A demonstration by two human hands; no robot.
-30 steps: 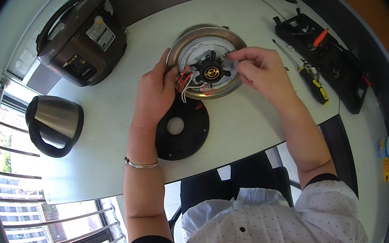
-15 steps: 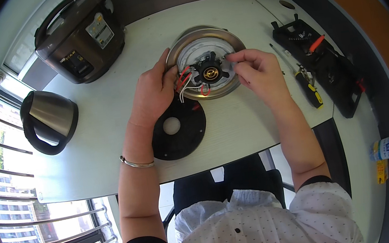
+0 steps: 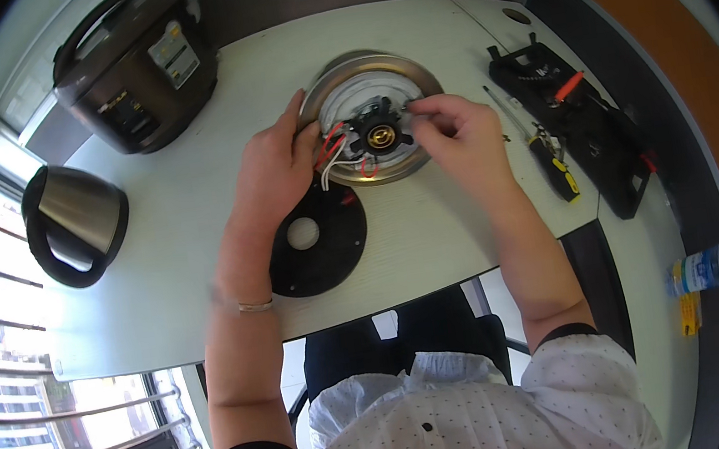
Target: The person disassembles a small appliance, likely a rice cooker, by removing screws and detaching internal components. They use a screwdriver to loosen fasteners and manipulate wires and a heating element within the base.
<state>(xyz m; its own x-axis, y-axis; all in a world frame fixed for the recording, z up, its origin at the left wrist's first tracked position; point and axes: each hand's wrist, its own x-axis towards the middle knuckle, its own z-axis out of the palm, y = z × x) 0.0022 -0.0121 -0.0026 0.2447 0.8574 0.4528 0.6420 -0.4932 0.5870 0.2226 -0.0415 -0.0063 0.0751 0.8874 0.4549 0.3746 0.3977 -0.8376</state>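
An upturned steel kettle body (image 3: pixel 411 165) rests on the table, its wired underside facing up. A black round connector (image 3: pixel 381 136) with a gold-coloured ring sits inside, with red and white wires (image 3: pixel 331 166) on its left. My left hand (image 3: pixel 278 164) is closed around the left rim, thumb inside by the wires. At the connector's right side, my right hand (image 3: pixel 459 130) pinches with thumb and forefinger; whatever lies between those fingertips is too small to make out. A black round cover (image 3: pixel 340 246) with a hole lies flat in front of the kettle body, partly under its edge.
To the right are a yellow-and-black screwdriver (image 3: pixel 556 169) and an open black tool case (image 3: pixel 600 156) with a red-handled tool (image 3: pixel 570 86). A rice cooker (image 3: pixel 139 81) and another kettle (image 3: pixel 91 212) stand at left. A water bottle (image 3: pixel 706 269) lies far right.
The whole view has shifted slightly, so everything appears a little further left. My right fingers have turned slightly at the connector's side; my left hand keeps its hold on the rim.
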